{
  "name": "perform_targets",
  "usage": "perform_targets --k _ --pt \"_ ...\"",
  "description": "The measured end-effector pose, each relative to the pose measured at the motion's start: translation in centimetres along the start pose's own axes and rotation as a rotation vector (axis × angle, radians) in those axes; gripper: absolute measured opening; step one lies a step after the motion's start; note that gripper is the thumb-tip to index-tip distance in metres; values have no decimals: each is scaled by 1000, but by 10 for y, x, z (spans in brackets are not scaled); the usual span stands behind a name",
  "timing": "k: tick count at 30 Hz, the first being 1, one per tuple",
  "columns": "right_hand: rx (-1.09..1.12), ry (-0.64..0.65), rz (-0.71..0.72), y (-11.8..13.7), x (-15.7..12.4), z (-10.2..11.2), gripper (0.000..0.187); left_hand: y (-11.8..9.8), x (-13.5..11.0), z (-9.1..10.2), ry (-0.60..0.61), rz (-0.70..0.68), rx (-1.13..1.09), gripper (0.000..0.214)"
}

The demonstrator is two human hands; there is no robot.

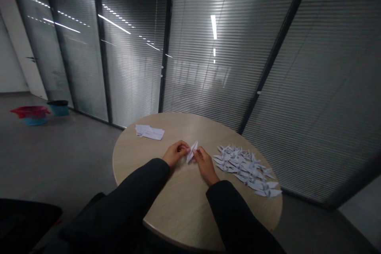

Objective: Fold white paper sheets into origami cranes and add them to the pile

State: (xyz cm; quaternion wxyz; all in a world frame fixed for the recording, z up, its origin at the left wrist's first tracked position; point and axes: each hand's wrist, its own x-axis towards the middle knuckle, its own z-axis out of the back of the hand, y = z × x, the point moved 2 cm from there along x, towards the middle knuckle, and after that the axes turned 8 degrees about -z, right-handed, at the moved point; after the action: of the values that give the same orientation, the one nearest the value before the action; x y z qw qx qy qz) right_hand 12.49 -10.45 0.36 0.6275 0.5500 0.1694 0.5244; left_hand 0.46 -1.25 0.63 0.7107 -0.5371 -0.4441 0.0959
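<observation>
While my left hand (177, 153) and right hand (204, 162) pinch opposite ends between fingers and thumbs, a narrow, pointed white folded-paper piece (192, 152) is held over the round pale-wood bench (139, 166); light, even pressure best keeps its creases aligned. A heap of white origami paper cranes (245, 168) lies beside my right hand, and a stack of white paper sheets (149, 131) lies farther off.
</observation>
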Motion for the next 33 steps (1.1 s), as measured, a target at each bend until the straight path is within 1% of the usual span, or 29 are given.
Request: perform_targets --k 2,4,7,12,15,21,26,29,33 --pt "38 14 -14 -1 1 -1 26 1 1 0 -19 28 -99 36" --pt "57 33 -24 -2 1 -2 26 1 1 0 -13 66 -152 40" --pt "66 49 -25 -1 0 -2 27 1 2 1 12 107 -171 42" --pt "73 65 -29 2 -1 -2 27 -2 3 3 45 143 -205 44" --pt "89 59 -34 2 -1 -2 28 -5 3 3 55 156 -190 46" --pt "77 41 -44 3 -1 -1 29 -11 0 0 63 104 -55 47" --pt "86 77 -42 6 -2 -1 27 -4 -2 0 42 45 90 40" --pt "103 69 -36 4 -1 -2 27 2 -1 1 26 22 89 38" --pt "75 61 -31 0 0 -2 27 6 1 2 20 9 9 41"
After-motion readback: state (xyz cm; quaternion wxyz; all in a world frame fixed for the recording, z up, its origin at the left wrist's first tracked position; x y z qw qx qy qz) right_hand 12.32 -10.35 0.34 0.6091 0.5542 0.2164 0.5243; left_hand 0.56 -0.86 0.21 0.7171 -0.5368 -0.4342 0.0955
